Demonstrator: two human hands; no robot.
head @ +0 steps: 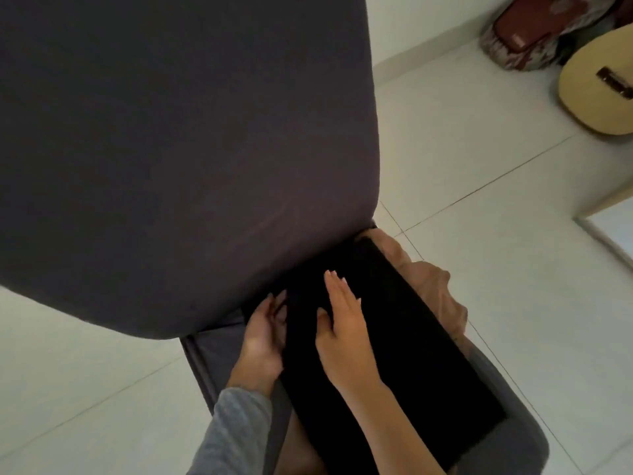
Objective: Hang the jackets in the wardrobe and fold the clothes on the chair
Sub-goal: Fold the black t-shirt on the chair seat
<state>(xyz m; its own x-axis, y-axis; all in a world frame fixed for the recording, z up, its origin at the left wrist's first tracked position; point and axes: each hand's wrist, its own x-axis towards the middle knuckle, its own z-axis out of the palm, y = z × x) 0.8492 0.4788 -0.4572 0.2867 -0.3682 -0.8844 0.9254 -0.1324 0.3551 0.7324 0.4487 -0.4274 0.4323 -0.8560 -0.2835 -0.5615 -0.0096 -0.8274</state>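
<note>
Your right hand (342, 323) lies flat on the black garment (411, 354), fingers straight and close together, pressing down near the end that meets the chair back (171, 132). Your left hand (265, 332) sits against the garment's left edge with its fingers bent along the fold. Whether they pinch the cloth or only steady it cannot be told, because the black fabric hides the fingertips.

The garment is already a long, narrow rectangle lying along the chair seat (219, 351), from the back edge towards the front edge. It rests on a crumpled brown garment (435, 286) that spills out along the seat's right edge.

This looks like the folding half of the task, and you seem to be smoothing and squaring a fold you have just made. No jacket or wardrobe is in view, so how the hanging stands cannot be judged.

The strip probably needs one more fold, end over end. For that, keep one palm holding the middle while the other hand lifts the front end and brings it towards the back. Keep the left edge lined up as you go, and watch the lumpy brown cloth underneath, which could tilt the stack or slide it towards the right edge.
</note>
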